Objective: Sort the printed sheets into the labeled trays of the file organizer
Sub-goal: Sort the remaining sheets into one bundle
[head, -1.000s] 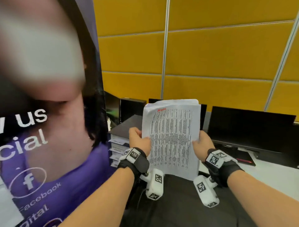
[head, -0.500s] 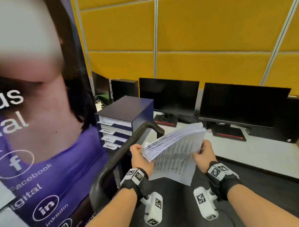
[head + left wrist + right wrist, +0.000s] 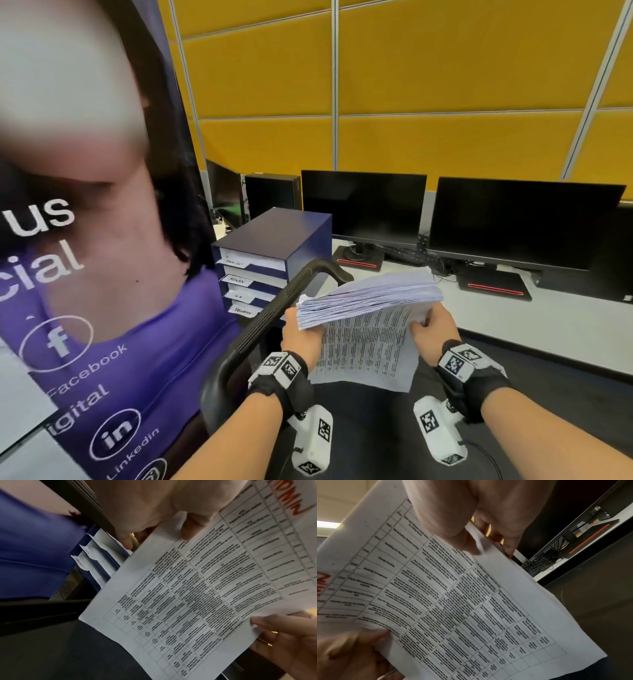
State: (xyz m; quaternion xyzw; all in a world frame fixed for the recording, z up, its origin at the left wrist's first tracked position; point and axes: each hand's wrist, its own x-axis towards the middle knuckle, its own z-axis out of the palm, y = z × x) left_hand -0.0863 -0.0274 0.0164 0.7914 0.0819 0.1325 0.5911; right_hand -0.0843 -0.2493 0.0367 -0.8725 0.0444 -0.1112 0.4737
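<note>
Low in the middle of the head view, the left hand [image 3: 301, 337] gripped the left edge of the stack of sheets [image 3: 368, 298], thumb on top. The right hand [image 3: 433, 330] pinched the bottom sheet [image 3: 366, 349], which hung down. The file organizer [image 3: 270, 257] stood left of center.

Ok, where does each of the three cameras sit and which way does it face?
Head: on the head, facing forward and down at the paper stack, file organizer and monitors; both forearms, left hand and right hand show.
Left wrist: under the left hand, looking along it at the printed sheet.
Right wrist: under the right hand, looking along it at that sheet, keyboard beyond.
Shared: each wrist view shows the sheet and the opposite hand.
</note>
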